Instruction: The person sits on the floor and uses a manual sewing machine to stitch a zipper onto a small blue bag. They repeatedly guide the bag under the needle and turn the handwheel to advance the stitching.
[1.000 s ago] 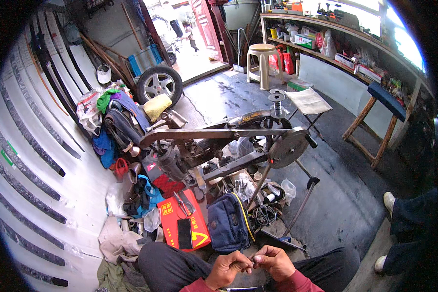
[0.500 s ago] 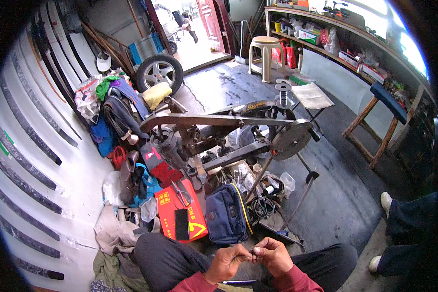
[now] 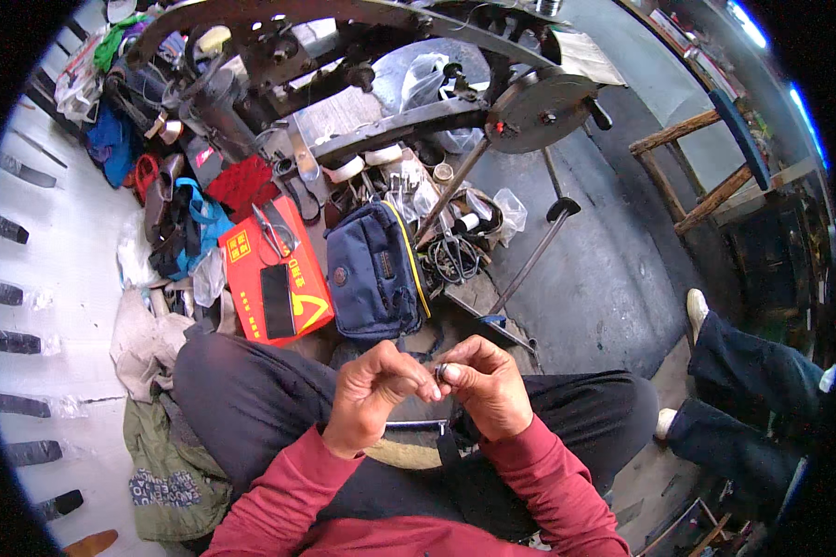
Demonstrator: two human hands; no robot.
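Note:
Above my lap, my left hand point(image 3: 373, 392) and my right hand point(image 3: 489, 388) meet fingertip to fingertip. Between my right thumb and forefinger sits a small dark, rounded metal-looking piece point(image 3: 442, 372), too small to name. My left thumb and forefinger are pinched close against its side; whether they grip it too, I cannot make out. Just beyond my hands stands a dark blue bag point(image 3: 367, 269) with a yellow-edged zipper. Left of it lies a red box point(image 3: 241, 292), bearing scissors point(image 3: 274, 230) and a flat black rectangular piece point(image 3: 276, 302).
A hand-cranked sewing machine point(image 3: 409, 125) with a large wheel point(image 3: 541, 111) stands ahead. Shoes, bags and cloth point(image 3: 172, 213) are heaped at left. A wooden stool point(image 3: 706, 167) stands at right, near another person's legs point(image 3: 752, 371). A green-grey cloth point(image 3: 172, 469) lies beside my left leg.
The view has tipped downward, so the doorway has left it and my lap and sleeves show more. My hands remain together, and the small dark piece at my right fingertips shows more clearly.

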